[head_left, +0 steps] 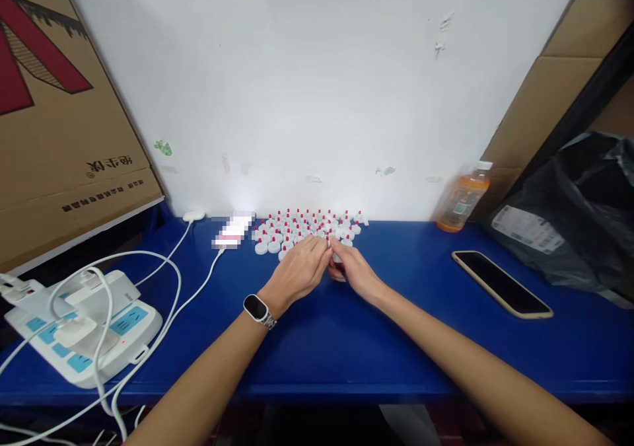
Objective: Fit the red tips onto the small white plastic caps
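My left hand [300, 267], with a watch [255, 308] on its wrist, and my right hand [357, 273] meet at the front of a group of small white caps with red tips [274, 244]. Both hands are closed, fingertips touching or nearly so. A bit of a white cap [337, 258] shows at my right fingers, which pinch it. What the left fingertips grip is hidden behind the hand. Several more caps stand upright in loose rows behind the hands, tips pointing up, close to the wall.
A lit phone [234, 230] on a cable lies left of the caps; a power strip [92, 327] with looping white cables is at left. On the right are a dark phone [501, 283], an orange drink bottle [464, 198] and a black plastic bag [569, 215]. Cardboard flanks the table [396, 360].
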Demonstrator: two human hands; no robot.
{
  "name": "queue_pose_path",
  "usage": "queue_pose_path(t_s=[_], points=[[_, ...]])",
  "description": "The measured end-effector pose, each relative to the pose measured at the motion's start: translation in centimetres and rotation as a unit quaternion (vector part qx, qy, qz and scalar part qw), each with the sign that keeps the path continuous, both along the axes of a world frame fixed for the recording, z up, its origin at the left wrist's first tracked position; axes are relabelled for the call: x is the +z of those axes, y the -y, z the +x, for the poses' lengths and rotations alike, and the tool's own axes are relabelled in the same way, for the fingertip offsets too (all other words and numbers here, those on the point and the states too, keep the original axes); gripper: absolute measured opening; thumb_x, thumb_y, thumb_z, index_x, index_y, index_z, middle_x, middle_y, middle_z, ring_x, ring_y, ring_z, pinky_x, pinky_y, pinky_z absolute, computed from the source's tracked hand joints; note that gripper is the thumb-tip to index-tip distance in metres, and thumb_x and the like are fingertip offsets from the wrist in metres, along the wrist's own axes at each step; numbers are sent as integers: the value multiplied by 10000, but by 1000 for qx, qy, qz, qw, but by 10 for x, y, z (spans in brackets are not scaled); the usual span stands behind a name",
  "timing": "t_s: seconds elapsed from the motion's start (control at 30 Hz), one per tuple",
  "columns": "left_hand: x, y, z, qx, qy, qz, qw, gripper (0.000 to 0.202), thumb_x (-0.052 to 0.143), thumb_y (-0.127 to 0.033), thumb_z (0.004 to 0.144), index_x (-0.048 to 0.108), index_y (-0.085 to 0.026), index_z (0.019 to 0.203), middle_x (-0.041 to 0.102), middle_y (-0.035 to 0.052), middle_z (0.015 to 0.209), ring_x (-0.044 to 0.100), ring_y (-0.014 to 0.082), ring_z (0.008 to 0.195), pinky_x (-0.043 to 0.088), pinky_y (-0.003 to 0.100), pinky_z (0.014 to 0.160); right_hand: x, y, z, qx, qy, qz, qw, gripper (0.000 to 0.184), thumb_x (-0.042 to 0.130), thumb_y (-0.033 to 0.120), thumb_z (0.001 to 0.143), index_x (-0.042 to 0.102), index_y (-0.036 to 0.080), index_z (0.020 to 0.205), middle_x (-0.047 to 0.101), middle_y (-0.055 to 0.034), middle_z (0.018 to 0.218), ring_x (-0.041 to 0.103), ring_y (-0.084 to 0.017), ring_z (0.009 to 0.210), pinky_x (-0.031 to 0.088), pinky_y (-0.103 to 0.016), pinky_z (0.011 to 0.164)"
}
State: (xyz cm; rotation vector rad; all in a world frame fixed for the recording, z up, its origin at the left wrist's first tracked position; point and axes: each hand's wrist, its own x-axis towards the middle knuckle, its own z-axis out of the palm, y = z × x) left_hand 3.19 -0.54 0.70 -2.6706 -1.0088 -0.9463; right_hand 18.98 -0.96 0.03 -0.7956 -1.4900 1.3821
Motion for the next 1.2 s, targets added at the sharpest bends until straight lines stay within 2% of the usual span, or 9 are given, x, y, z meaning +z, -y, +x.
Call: queue_pose_path(t_s=[0.13,0.2,0.33,0.43,0.6,0.67,0.8,1.0,1.2], points=[[-3,-2,3,-5,18,30,999,325,242,-280,1054,457,-204,822,543,53,806,487,208,788,432,357,728,-7,0,-9,13,-52,-109,993,601,447,728,861,364,212,565,267,72,472,203,-70,426,154,-246,452],[-4,-3,7,-6,61,5,998,350,234,-286,1055,441,-212,783,524,42,765,487,199,770,432,351,726,-8,-2,-9,2,-50,-110,993,593,448,720,865,366,214,567,246,73,482,196,-74,431,157,-247,449],[-6,-4,23,14,200,-99,975,366,243,-327,1055,442,-214,770,529,21,744,490,164,701,430,325,700,-5,-6,-5,-98,23,46,994,555,438,691,891,402,212,613,346,36,537,291,-108,490,247,-269,480],[-6,-5,32,16,288,-181,940,388,272,-410,1043,453,-211,763,523,2,701,478,149,649,420,308,653,0,-6,2,-173,119,160,965,511,387,643,937,436,212,667,450,5,617,382,-140,576,311,-278,548],[2,-11,19,72,389,-243,886,471,203,-463,1035,344,-222,656,380,-23,591,389,136,556,364,287,550,4,-11,23,-307,222,205,902,399,353,529,982,456,234,734,471,8,607,434,-171,594,311,-284,593],[4,-14,11,96,343,-207,911,439,239,-451,1037,361,-221,684,379,-23,609,403,147,583,372,292,576,2,-17,28,-317,237,189,899,394,322,512,991,471,236,753,508,-2,633,471,-182,624,322,-285,602],[-2,-20,6,78,89,-79,990,299,348,-341,1028,527,-202,833,551,45,879,507,208,857,423,370,818,-6,-28,27,-240,298,165,909,327,434,492,954,565,227,814,583,0,689,517,-173,650,354,-278,621],[-13,-30,-2,117,-100,-50,987,188,461,-252,977,639,-205,1013,598,89,994,516,270,972,414,425,860,-15,-34,35,-153,293,193,924,213,610,396,870,642,199,945,682,-7,834,552,-147,688,411,-275,684],[-8,-36,-19,117,-51,-68,989,203,488,-299,970,657,-225,1055,648,88,1006,528,286,989,395,454,890,-20,-33,31,-191,373,247,873,167,647,359,872,753,245,931,644,-55,969,551,-216,942,401,-353,852]])
